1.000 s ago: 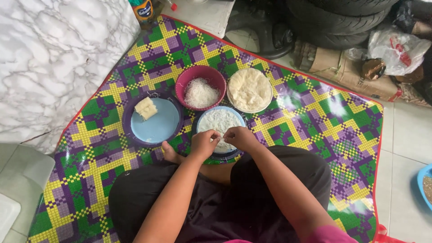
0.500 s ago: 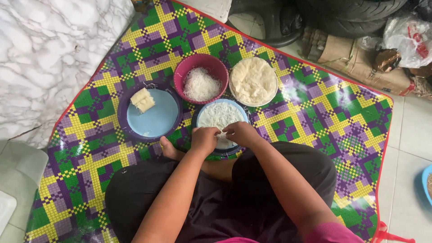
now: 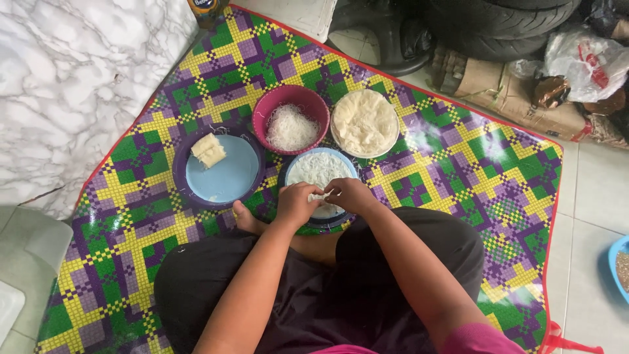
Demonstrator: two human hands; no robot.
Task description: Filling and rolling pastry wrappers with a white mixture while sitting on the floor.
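I sit cross-legged on a checked plastic mat (image 3: 452, 164). My left hand (image 3: 296, 204) and my right hand (image 3: 350, 195) meet over the near edge of a blue plate (image 3: 319, 165) covered by a thin white wrapper, fingers pinching the wrapper's near edge. Beyond it stands a pink bowl (image 3: 291, 124) of white shredded noodles. Right of that is a plate with a stack of pale round wrappers (image 3: 364, 121). To the left, a blue plate on a purple one (image 3: 226, 177) holds a few folded pale rolls (image 3: 208, 150).
A white marble-patterned wall (image 3: 72, 92) runs along the left. Tyres (image 3: 498, 16), cardboard and plastic bags (image 3: 590, 59) crowd the far right. A blue dish (image 3: 619, 265) lies on the tiled floor at right. A bottle (image 3: 206, 8) stands at the mat's far corner.
The view has shifted slightly. Both hands stay at the near edge of the blue plate, fingers working the wrapper; nothing else has moved.
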